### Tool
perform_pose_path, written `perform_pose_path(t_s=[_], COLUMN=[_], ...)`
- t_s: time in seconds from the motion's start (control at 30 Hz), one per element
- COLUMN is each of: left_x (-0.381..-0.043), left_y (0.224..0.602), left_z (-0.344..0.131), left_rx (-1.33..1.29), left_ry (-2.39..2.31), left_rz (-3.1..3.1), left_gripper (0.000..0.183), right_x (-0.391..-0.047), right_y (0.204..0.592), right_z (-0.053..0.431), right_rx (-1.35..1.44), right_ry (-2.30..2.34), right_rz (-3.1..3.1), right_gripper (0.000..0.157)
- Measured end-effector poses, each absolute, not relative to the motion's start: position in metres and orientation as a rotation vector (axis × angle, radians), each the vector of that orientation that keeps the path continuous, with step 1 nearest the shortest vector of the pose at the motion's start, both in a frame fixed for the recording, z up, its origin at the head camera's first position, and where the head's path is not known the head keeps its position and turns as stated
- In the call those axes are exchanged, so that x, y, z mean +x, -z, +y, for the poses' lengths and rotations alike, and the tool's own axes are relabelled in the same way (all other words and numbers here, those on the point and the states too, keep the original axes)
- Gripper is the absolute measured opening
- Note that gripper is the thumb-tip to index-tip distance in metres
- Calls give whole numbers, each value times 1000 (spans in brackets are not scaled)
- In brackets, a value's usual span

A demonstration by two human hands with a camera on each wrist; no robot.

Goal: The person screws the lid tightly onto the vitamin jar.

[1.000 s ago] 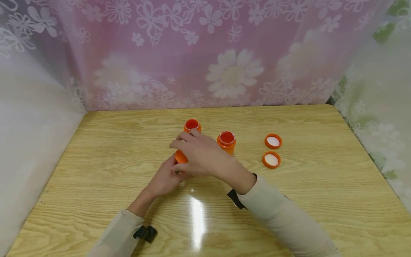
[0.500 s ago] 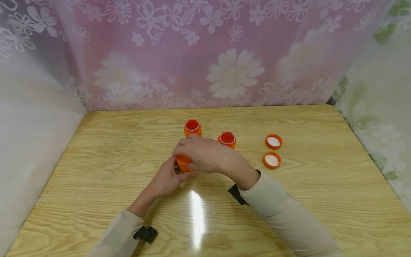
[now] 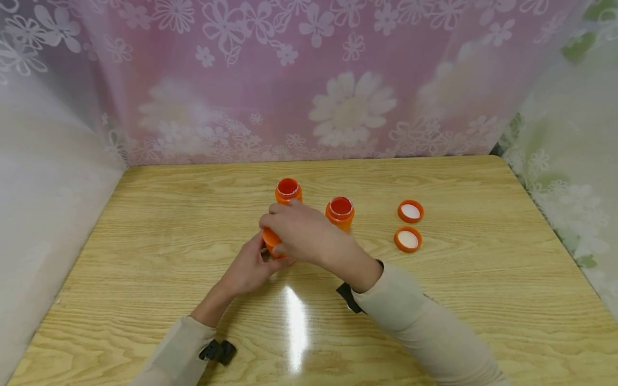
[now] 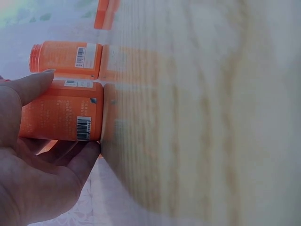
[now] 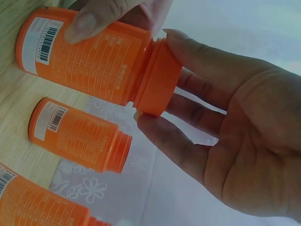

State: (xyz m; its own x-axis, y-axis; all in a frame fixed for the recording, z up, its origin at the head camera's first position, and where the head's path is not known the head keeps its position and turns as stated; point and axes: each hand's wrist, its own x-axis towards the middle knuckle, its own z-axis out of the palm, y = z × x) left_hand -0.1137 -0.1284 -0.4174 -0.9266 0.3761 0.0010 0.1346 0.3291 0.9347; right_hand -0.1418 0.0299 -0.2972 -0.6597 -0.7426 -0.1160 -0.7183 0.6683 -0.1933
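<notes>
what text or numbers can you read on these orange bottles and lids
No text can be quoted.
Held bottle: barcode and rows of white print, too small and blurred to read.
Open bottle beside it: barcode and print, also unreadable.
Third bottle: barcode partly cut off, unreadable.
Loose lids: plain white liners, no writing.

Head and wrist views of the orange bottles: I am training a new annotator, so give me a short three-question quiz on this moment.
1. True or false: the bottle held by the left hand has its cap on.
2. How many loose caps lie on the table in the head view?
3. Which does the right hand grip? A: that bottle's cap; B: an open bottle; C: a loose cap.

Key: 1 true; 2 two; 3 A.
</notes>
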Motion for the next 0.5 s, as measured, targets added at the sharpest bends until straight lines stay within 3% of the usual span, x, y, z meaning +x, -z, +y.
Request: perform_pose_path(t_s=[0.5], left_x=[-114], left_y=[418], left_z=[-130], left_rx=[528], left_ry=[-1656], left_rz=[2372], left_gripper=[52], right_x=[-130], right_y=[299], right_z=[25], right_rx=[-1061], right_ry=[141], right_rz=[2792], right_gripper=[32])
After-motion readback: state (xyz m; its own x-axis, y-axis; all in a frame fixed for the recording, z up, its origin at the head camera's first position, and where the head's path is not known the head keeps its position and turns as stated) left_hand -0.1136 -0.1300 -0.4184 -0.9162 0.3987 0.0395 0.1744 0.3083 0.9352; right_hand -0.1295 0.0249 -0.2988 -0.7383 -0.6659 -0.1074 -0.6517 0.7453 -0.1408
